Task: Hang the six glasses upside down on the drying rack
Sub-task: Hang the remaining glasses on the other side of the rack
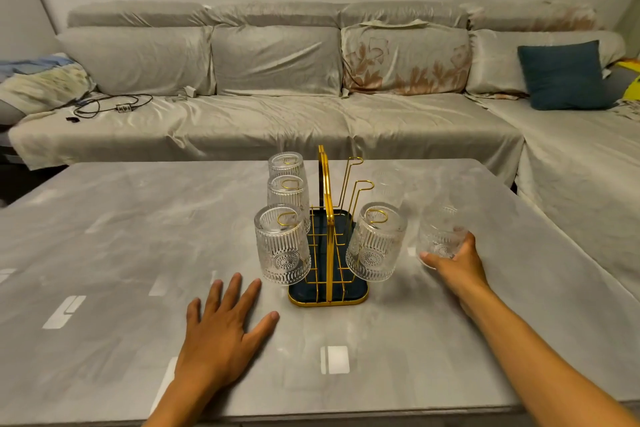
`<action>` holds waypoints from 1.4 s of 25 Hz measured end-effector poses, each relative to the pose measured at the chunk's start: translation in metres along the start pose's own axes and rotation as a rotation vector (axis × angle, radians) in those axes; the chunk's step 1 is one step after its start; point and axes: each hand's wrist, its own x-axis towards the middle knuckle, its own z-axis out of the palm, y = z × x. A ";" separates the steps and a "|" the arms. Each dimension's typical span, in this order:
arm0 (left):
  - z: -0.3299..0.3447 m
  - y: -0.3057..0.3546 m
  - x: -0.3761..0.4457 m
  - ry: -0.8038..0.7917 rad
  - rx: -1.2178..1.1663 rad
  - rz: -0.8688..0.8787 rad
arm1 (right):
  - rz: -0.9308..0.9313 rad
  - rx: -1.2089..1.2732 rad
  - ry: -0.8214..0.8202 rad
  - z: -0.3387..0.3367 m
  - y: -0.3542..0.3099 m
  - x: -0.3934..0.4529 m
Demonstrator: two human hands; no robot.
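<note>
A gold wire drying rack point(327, 218) with a dark tray base stands mid-table. Three ribbed clear glasses hang upside down on its left pegs, the nearest one point(281, 246) in front. On the right, one glass point(375, 246) hangs on the front peg; the two pegs behind it point(360, 185) are bare. My right hand point(453, 262) grips the base of an upright glass point(441, 236) to the right of the rack. Another glass point(388, 184) stands on the table behind, faint. My left hand point(225, 322) rests flat on the table, fingers spread, left of the rack.
The grey marble-look table point(138, 253) runs to a far edge near a long covered sofa point(277, 114). A teal cushion point(562, 74) lies at the sofa's right; cables point(110, 106) lie at its left.
</note>
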 end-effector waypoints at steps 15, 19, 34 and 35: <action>-0.006 0.002 -0.002 -0.020 -0.013 0.013 | -0.593 -0.143 0.100 -0.040 -0.212 -0.007; -0.006 0.003 -0.001 -0.019 -0.014 0.002 | -0.683 -0.310 0.015 -0.009 -0.220 -0.013; -0.007 0.003 -0.001 -0.020 -0.017 0.008 | -0.520 -0.495 -0.232 0.048 -0.172 -0.002; -0.007 0.003 -0.001 -0.019 -0.022 0.008 | -0.501 -0.500 -0.241 0.050 -0.171 0.000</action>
